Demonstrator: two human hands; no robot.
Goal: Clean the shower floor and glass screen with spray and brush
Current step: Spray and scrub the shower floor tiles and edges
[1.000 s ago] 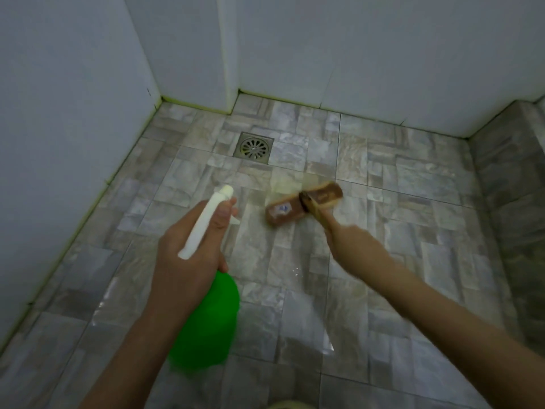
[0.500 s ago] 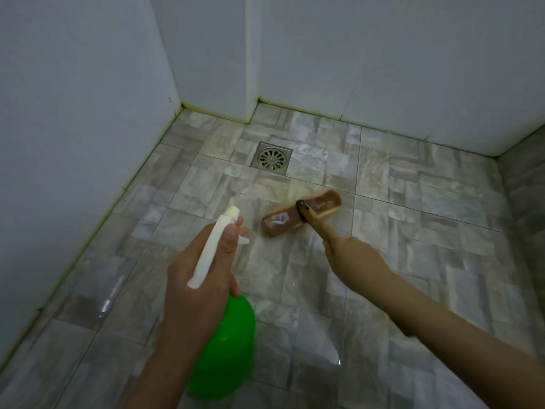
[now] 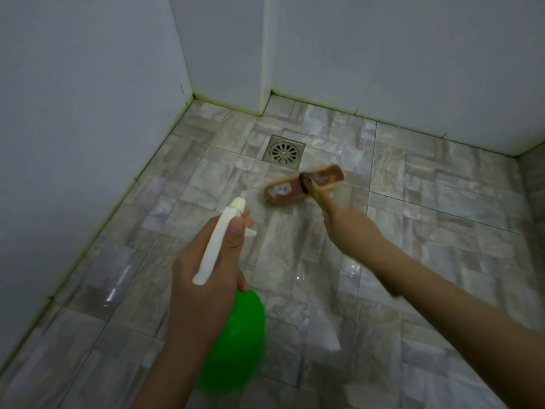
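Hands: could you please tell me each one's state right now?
Left hand: grips the spray bottle.
Right hand: grips the brush handle.

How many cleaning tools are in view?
2. The spray bottle is in the left hand; the brush, gripped by the right hand, is on the floor beside the drain. More may lie off-frame.

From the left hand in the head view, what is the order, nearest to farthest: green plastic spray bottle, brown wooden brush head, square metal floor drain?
1. Green spray bottle: gripped by the left hand itself.
2. Brown brush head: ahead of the hand, to its right.
3. Square metal drain: farther ahead, just past the brush head.
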